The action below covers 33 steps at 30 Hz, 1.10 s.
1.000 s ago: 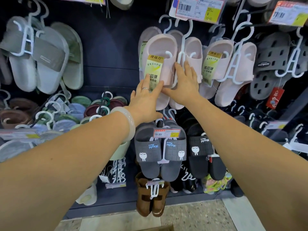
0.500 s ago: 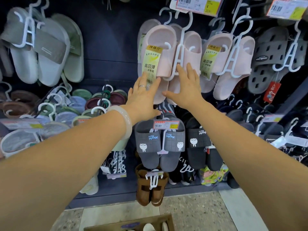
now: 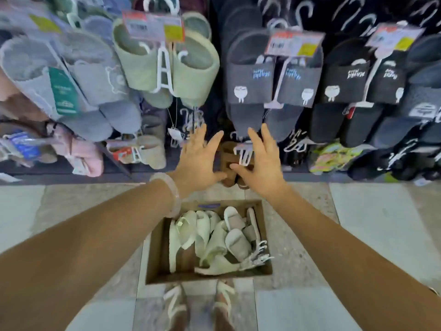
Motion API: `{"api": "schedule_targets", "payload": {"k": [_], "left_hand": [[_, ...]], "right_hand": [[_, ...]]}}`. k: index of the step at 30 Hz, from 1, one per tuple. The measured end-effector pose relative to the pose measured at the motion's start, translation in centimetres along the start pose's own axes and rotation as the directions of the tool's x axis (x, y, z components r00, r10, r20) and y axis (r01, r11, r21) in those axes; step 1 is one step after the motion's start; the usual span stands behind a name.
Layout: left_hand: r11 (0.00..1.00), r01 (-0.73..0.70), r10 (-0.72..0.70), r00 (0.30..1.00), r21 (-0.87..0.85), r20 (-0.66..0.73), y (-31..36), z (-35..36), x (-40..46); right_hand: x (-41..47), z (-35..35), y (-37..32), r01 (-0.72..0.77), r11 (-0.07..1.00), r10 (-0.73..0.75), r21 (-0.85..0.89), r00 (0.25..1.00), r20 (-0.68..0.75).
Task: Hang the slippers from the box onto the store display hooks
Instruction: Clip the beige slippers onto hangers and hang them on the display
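Shop aisle, tiled floor [image 3: 372, 223], dark display wall packed with hanging slippers. Cardboard box [image 3: 156, 254] sits on the floor below the hands, pale slippers [image 3: 210, 237] piled inside with white plastic hangers [image 3: 256, 255] at its right edge. Left hand [image 3: 199, 161] and right hand [image 3: 259, 163] both empty, fingers spread and straight, held side by side in front of a brown pair [image 3: 232, 163] on the lowest hook, well above the box. Slippers look light, soft foam, bendy, not fragile; likely slightly slick. Best to take a pair by the stiff hanger or pinch both straps together, since loose ones will flop and tangle with other hangers.
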<state>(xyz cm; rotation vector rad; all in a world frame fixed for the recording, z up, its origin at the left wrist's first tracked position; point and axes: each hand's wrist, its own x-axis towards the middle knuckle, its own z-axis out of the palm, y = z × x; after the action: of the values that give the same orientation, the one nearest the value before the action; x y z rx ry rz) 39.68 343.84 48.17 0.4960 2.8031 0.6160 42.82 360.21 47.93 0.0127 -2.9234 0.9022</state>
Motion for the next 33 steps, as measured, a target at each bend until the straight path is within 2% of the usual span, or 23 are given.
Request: {"api": "schedule_targets", "payload": {"k": [3, 7, 12, 16, 23, 26, 30, 32, 33], "left_hand": [[0.993, 0.121, -0.121, 0.988, 0.004, 0.101, -3.8, 5.9, -1.3], [0.965, 0.262, -0.255, 0.943, -0.005, 0.215, -8.8, 13.7, -2.6], [0.914, 0.405, -0.38, 0.863, -0.008, 0.332, -15.4, 23.1, -4.9], [0.865, 0.501, -0.467, 0.775, 0.037, 0.425, -18.7, 30.6, -7.0], [0.868, 0.493, -0.44, 0.704, 0.062, 0.558, -20.6, 41.2, -8.6], [0.875, 0.483, -0.413, 0.703, 0.037, 0.579, -20.2, 44.5, -8.6], [0.892, 0.452, -0.372, 0.728, 0.004, 0.577, -19.5, 48.3, -7.7], [0.898, 0.44, -0.37, 0.726, 0.023, 0.58, -19.1, 50.0, -6.9], [0.901, 0.432, -0.367, 0.721, 0.033, 0.588, -18.9, 50.8, -6.4]], "right_hand": [[-2.2, 6.1, 3.2, -0.039, 0.999, 0.041, -0.023, 0.994, 0.098], [-5.0, 14.0, 8.6, -0.182, 0.978, 0.201, -0.097, 0.948, 0.246], [-9.8, 22.3, 15.5, -0.341, 0.917, 0.395, -0.207, 0.851, 0.346], [-14.4, 27.7, 20.0, -0.426, 0.866, 0.5, -0.263, 0.742, 0.446], [-19.6, 35.4, 25.5, -0.532, 0.768, 0.63, -0.355, 0.529, 0.569], [-20.2, 37.7, 27.2, -0.584, 0.739, 0.655, -0.336, 0.504, 0.564], [-20.0, 40.1, 29.5, -0.63, 0.717, 0.675, -0.298, 0.52, 0.524], [-19.6, 41.0, 30.7, -0.727, 0.649, 0.725, -0.224, 0.503, 0.47], [-19.3, 41.4, 31.4, -0.791, 0.587, 0.764, -0.175, 0.469, 0.442]]}}
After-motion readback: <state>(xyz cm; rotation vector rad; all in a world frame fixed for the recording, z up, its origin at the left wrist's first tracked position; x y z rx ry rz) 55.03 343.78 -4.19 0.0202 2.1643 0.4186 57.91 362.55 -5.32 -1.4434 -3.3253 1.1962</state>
